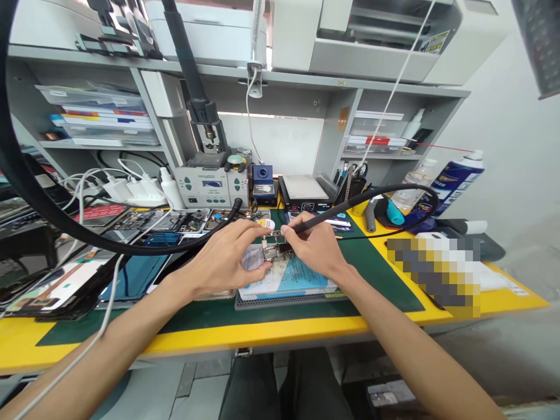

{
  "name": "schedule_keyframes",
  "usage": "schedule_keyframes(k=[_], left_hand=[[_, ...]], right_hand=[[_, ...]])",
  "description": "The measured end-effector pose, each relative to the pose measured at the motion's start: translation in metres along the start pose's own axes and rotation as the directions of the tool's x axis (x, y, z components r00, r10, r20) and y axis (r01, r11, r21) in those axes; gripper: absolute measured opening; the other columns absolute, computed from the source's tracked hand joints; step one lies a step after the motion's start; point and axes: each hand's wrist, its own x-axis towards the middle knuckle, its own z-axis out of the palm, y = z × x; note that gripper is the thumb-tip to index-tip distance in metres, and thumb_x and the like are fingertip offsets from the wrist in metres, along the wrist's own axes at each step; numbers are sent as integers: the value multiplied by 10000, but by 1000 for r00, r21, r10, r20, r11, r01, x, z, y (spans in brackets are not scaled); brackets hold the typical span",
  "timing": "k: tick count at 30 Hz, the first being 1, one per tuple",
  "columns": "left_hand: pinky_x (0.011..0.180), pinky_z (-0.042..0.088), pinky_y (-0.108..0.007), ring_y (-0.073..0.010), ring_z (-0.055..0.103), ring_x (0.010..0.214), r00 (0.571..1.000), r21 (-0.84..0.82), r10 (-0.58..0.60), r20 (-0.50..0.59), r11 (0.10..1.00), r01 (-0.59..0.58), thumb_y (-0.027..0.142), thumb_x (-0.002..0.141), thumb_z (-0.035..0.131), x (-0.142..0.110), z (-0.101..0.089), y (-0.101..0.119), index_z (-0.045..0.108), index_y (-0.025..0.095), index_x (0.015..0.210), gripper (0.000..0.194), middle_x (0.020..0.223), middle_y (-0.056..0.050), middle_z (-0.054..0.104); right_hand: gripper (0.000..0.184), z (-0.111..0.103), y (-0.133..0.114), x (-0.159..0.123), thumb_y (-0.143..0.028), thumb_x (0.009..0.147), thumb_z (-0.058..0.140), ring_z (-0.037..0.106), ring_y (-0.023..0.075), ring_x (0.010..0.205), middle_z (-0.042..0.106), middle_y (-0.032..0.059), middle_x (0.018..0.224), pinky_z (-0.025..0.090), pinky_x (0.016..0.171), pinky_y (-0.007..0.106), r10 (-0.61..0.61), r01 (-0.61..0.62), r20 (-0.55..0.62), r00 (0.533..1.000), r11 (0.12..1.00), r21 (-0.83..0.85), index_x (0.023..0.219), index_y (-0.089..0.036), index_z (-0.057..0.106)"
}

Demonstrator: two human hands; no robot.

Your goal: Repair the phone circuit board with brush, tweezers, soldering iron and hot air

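Observation:
My left hand (pixel 227 254) is curved around the left side of a small metal circuit board holder (pixel 272 252), fingers at its far edge and thumb at its near edge. Between the fingers of my right hand (pixel 319 248) is a black soldering iron (pixel 332 211), tilted up to the right, its cable looping back. The iron's tip is hidden by my fingers, close to the holder. Under the holder lies a blue and white booklet (pixel 301 282), speckled with dark spots, on a grey perforated pad (pixel 280 303).
Disassembled phones (pixel 135 274) and trays of parts (pixel 192 220) crowd the left. Behind stand a rework station (pixel 212 185) and a hot plate (pixel 306 189). A thick black hose (pixel 56 216) arcs across the left. Spray can (pixel 457 181) and bottle (pixel 415 184) stand at right.

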Motion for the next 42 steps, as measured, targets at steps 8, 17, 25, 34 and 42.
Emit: schedule_keyframes(k=[8,17,25,34,42], left_hand=[[943,567,-441,-298,655,1096,1000,7,-9,-7,1000,9,350,849,676,0,0,1,560,140,1278,492,1202,-164,654],[958,560,-442,-298,643,1116,1000,-26,-5,3,1000,5,357,860,669,-1,0,0,561,132,1292,499,1212,-169,638],[951,564,-440,-297,647,1107,1000,-7,14,-23,1000,-14,347,856,676,-2,0,-2,551,130,1293,504,1200,-173,644],[939,564,-442,-299,651,1102,999,3,13,-33,1000,-13,346,854,678,-1,0,-2,547,155,1288,492,1202,-164,650],[946,563,-447,-306,655,1096,998,-8,27,-56,1000,-28,325,843,700,0,0,-2,563,123,1270,492,1186,-174,658]], right_hand=[[222,-4,0,0,-290,871,631,470,139,533,502,-39,586,356,538,287,-45,43,35,998,998,54,693,-218,518],[206,-4,-1,-2,-307,898,628,468,131,553,514,-37,626,351,539,276,-89,82,79,993,993,88,738,-213,540],[207,1,1,-2,-391,939,615,532,145,598,577,-19,689,397,561,280,-74,69,79,994,996,59,839,-209,611],[208,0,0,0,-331,901,632,536,156,572,569,-23,629,397,567,293,-20,20,18,1000,1000,20,743,-217,559],[195,-4,-2,0,-281,892,626,508,141,584,551,-25,657,383,564,282,-63,60,64,996,997,48,728,-210,549]])
